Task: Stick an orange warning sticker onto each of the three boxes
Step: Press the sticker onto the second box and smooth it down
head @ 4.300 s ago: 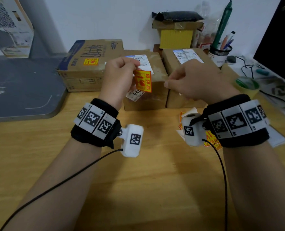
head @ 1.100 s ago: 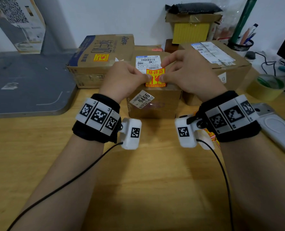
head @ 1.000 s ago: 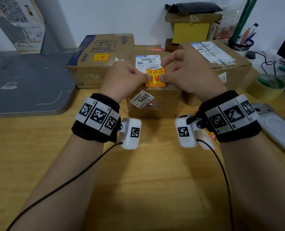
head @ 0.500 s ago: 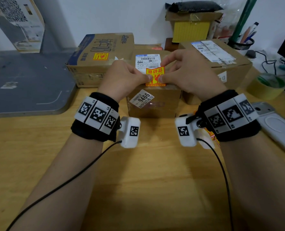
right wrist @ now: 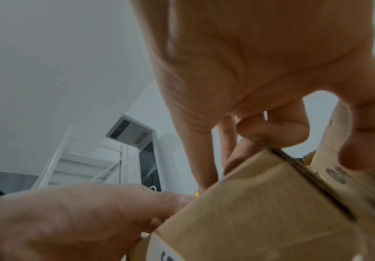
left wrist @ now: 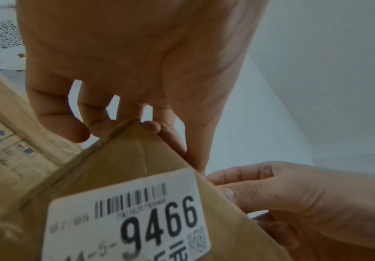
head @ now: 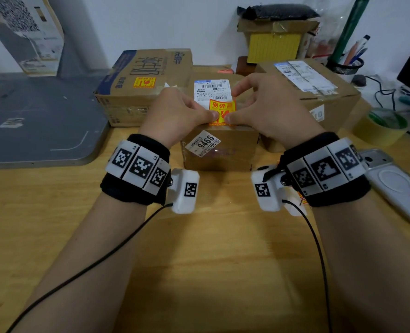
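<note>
Three cardboard boxes stand in a row on the wooden desk. The left box (head: 141, 92) carries an orange sticker (head: 144, 82) on its top. The middle box (head: 219, 152) has a white shipping label and a second orange sticker (head: 220, 106) lying near the front edge of its top. My left hand (head: 208, 111) and right hand (head: 232, 109) meet over it, both thumbs pressing its lower part flat. The other fingers rest curled on the box top. The right box (head: 319, 92) shows only white labels. In the left wrist view the box front shows its 9466 label (left wrist: 126, 220).
A grey mat (head: 31, 116) covers the desk's left. A tape roll (head: 379, 127) and a white phone-like device (head: 401, 186) lie right. A sticker sheet (head: 302, 198) peeks from under my right wrist. A pen cup (head: 345, 66) and yellow box (head: 273, 46) stand behind.
The sticker, earlier held in the air by my left hand, now lies on the middle box. Over the last second both thumbs slid inward and down onto its lower middle.
</note>
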Action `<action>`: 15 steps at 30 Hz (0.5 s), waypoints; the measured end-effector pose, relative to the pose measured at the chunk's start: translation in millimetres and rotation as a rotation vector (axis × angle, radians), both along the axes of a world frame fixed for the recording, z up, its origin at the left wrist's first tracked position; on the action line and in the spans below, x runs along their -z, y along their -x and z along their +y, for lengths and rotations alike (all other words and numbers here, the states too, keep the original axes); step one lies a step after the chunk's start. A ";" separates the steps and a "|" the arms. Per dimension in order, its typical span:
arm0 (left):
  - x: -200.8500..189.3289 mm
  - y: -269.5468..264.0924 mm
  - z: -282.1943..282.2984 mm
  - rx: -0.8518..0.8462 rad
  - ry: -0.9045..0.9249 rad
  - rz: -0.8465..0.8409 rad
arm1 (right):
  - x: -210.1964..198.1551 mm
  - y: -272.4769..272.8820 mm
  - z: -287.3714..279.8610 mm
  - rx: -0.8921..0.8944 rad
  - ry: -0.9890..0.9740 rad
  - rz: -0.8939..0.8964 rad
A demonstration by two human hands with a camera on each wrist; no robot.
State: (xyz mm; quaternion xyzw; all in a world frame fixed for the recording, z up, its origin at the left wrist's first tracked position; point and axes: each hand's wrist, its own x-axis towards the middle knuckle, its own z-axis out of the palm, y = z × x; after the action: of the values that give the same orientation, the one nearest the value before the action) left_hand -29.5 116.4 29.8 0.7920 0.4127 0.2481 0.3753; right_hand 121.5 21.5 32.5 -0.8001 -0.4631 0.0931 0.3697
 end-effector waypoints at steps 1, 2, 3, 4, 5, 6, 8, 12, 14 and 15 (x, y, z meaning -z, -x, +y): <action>0.1 -0.2 0.1 -0.003 -0.002 0.000 | -0.4 -1.0 -1.9 0.006 0.011 -0.024; 0.3 -0.3 0.2 -0.004 -0.005 0.002 | -0.3 -2.7 -3.7 0.010 0.014 -0.033; 0.3 -0.1 -0.1 -0.004 -0.009 0.006 | 0.1 -4.3 -5.1 0.010 0.012 -0.027; 0.3 0.0 -0.1 -0.004 -0.014 0.010 | 0.8 -5.7 -5.7 0.006 0.009 -0.019; 0.3 -0.1 -0.1 -0.003 -0.014 0.013 | 1.4 -6.6 -5.8 0.002 0.004 -0.018; 0.5 -0.2 0.0 -0.002 -0.014 0.014 | 2.2 -7.4 -5.2 -0.004 -0.004 -0.020; 0.5 -0.3 -0.4 -0.001 -0.018 0.019 | 3.4 -8.4 -3.9 -0.025 -0.013 -0.027; -0.7 0.0 1.0 -0.010 -0.045 0.063 | 5.3 -9.2 -3.7 -0.047 -0.017 -0.002; -1.0 0.2 2.0 -0.018 -0.070 0.080 | 5.2 -10.1 -3.0 -0.052 -0.017 0.002; -0.6 0.1 2.6 -0.021 -0.073 0.079 | 4.5 -9.9 -2.8 -0.058 -0.016 0.002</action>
State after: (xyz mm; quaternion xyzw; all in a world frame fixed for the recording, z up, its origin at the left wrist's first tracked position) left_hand -29.6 119.0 30.4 0.8098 0.4263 0.2357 0.3270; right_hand 131.3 18.8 28.1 -0.7832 -0.4867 0.1009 0.3736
